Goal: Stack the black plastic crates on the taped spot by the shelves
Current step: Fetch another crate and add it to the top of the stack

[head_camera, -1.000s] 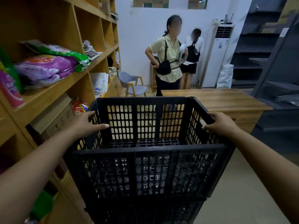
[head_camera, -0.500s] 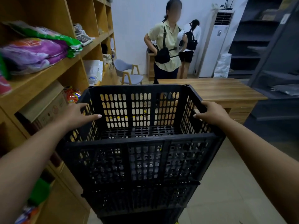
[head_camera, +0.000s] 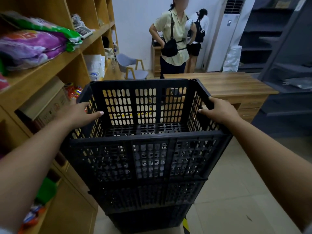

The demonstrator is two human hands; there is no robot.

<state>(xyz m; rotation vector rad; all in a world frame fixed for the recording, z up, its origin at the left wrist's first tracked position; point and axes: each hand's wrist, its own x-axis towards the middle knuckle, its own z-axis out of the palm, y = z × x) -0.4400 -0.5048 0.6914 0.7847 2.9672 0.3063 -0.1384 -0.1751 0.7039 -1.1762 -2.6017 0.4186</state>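
Crates: three black slotted plastic crates [head_camera: 148,159] – one stack
Left hand [head_camera: 79,114]: grips top crate's left rim
Right hand [head_camera: 219,110]: grips right rim

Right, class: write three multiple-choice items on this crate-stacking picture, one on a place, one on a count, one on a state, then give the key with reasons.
1. Where are the wooden shelves? A left of the crates B right C behind the desk
2. How many black crates show in the stack? A one B three C six
3. How is the top crate? A full of bags B lidded C empty

Key: 1 A, shelving fills the left side. 2 B, three tiers show. 3 C, its bare floor shows, with the left hand and right hand on its rim.
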